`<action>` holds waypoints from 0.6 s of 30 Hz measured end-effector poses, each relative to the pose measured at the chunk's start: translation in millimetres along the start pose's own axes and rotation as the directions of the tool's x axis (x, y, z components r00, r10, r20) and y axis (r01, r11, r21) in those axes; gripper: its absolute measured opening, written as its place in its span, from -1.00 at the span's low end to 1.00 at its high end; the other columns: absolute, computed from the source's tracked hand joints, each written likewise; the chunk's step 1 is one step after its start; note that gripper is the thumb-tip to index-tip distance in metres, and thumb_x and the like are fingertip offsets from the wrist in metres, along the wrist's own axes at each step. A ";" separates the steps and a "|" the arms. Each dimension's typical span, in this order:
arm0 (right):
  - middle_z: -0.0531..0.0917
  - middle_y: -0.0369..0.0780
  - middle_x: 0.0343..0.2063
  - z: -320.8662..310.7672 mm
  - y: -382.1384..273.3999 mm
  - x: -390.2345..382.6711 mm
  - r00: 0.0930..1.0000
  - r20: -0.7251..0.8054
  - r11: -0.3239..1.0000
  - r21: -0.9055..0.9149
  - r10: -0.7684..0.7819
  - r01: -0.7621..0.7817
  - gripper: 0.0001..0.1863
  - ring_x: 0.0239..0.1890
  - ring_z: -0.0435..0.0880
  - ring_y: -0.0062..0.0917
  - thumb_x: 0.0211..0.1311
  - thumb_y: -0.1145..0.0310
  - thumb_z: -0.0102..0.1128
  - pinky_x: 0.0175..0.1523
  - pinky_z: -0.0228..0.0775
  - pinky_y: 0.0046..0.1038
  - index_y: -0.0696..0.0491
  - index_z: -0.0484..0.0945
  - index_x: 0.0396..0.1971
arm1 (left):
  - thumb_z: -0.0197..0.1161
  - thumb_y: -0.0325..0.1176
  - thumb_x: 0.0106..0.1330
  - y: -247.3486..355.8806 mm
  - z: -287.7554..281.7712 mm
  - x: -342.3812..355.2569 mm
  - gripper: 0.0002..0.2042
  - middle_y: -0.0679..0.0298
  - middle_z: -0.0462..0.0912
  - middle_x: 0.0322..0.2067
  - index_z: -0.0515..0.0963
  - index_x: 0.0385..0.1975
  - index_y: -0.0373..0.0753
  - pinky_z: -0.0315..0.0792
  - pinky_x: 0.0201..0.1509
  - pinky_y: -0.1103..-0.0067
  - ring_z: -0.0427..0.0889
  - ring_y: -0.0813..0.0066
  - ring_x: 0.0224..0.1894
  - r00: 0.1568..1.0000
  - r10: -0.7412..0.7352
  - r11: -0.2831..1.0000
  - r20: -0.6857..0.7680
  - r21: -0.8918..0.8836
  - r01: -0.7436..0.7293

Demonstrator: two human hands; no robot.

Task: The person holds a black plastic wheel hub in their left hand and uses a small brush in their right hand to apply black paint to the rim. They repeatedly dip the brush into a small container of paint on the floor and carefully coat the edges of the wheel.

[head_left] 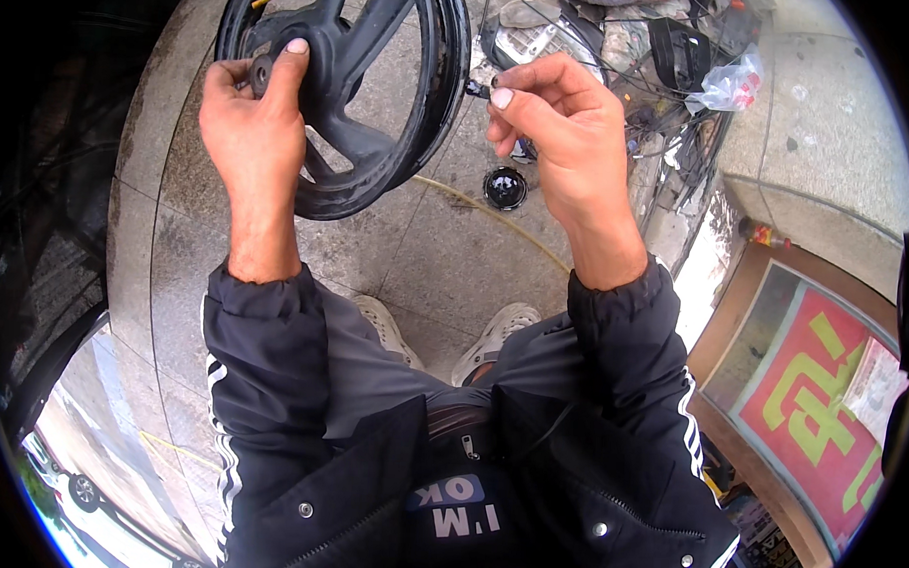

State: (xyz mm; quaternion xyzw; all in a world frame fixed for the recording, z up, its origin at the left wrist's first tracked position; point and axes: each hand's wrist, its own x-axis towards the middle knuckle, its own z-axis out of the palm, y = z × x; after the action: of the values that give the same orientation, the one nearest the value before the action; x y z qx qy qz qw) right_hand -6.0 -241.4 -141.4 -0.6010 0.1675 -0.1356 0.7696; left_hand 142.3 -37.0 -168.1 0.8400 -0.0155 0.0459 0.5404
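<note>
A black spoked wheel (362, 146) is held up in front of me, tilted, above the paved ground. My left hand (260, 127) grips it at the hub, thumb on the near side and fingers curled around the hub's end. Between the pinched thumb and fingers of my right hand (565, 138) is a small, black-tipped piece that looks like a brush (478, 89). Its dark tip meets the right outer edge of the rim; most of it is hidden by the fingers. Below, on the ground, sits a small round dish (505, 188) with glossy black contents.
A yellowish hose (477, 203) runs across the paving under the wheel. Beyond my right hand lie tangled cables, scraps and a clear plastic bag (730, 83). A framed red-and-yellow sign (811, 407) leans at the right. My shoes (498, 341) stand below.
</note>
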 end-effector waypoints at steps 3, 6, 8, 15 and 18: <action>0.69 -0.25 -0.43 -0.5 -3.5 -3.1 0.999 0.004 0.999 -0.035 0.038 -0.038 -0.93 -0.47 0.66 -0.64 0.24 0.57 0.31 -0.40 0.49 -0.59 0.22 0.62 -0.30 | 0.56 -0.09 0.17 3.5 -1.1 -2.0 -0.53 0.30 0.65 -0.59 0.53 -0.30 -0.41 0.45 -0.36 0.64 0.53 0.65 -0.54 1.000 -0.004 0.999 -0.004 0.033 0.004; 0.69 -0.25 -0.44 2.7 -7.7 1.6 0.999 -0.020 0.998 -0.065 -0.025 0.024 -0.93 -0.47 0.65 -0.66 0.24 0.57 0.31 -0.41 0.49 -0.60 0.22 0.62 -0.30 | 0.56 -0.09 0.18 2.6 0.9 -1.4 -0.53 0.30 0.65 -0.59 0.53 -0.29 -0.41 0.44 -0.37 0.64 0.52 0.65 -0.54 1.000 0.012 1.000 -0.011 0.009 -0.012; 0.69 -0.26 -0.45 2.5 -6.7 2.6 0.999 -0.012 0.994 -0.104 -0.046 0.044 -0.93 -0.47 0.65 -0.69 0.24 0.57 0.30 -0.40 0.48 -0.61 0.22 0.62 -0.30 | 0.56 -0.10 0.18 3.2 0.9 -2.8 -0.54 0.30 0.65 -0.58 0.53 -0.29 -0.41 0.44 -0.38 0.65 0.52 0.66 -0.54 1.000 0.009 1.000 -0.010 -0.013 -0.009; 0.68 -0.33 -0.46 8.2 -7.6 -4.3 0.992 -0.031 0.948 -0.300 -0.120 0.105 -0.95 -0.46 0.60 -0.78 0.27 0.56 0.29 -0.38 0.44 -0.66 0.22 0.63 -0.30 | 0.56 -0.13 0.19 7.7 -1.4 -4.5 -0.55 0.30 0.66 -0.56 0.52 -0.29 -0.41 0.43 -0.39 0.67 0.52 0.69 -0.53 1.000 0.013 1.000 -0.003 -0.004 -0.013; 0.71 -0.26 -0.40 6.7 -13.6 7.0 0.986 -0.016 0.906 -0.397 -0.168 0.148 -0.94 -0.43 0.69 -0.68 0.27 0.61 0.26 -0.35 0.53 -0.62 0.23 0.64 -0.28 | 0.56 -0.13 0.19 9.1 -0.9 -4.2 -0.54 0.29 0.66 -0.56 0.52 -0.28 -0.42 0.43 -0.39 0.66 0.53 0.68 -0.52 1.000 0.022 1.000 -0.003 -0.022 -0.022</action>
State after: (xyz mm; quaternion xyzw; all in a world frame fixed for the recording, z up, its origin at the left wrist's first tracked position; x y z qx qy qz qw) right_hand 3.0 -241.7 -127.4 -0.7517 0.1615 -0.1759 0.6147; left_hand 137.4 -40.1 -159.9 0.8336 -0.0246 0.0528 0.5493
